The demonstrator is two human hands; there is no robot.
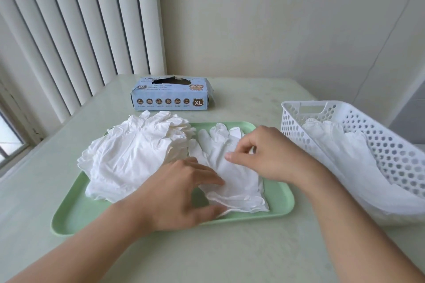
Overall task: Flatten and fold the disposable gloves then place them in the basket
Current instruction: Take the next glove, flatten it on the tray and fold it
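Flattening step in hand. One thin white disposable glove [232, 167] lies on the pale green plastic tray [279, 197], four o'clock of the glove pile [135, 156]. Left hand [181, 193], fingers straight, presses its cuff; right hand [269, 154] pinches its palm. Judged next: fold, then carry to the white perforated basket [377, 142] at three o'clock.

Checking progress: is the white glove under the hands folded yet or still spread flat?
Spread flat: the white disposable glove lies open on the green plastic tray, fingers and cuff both visible, unfolded.
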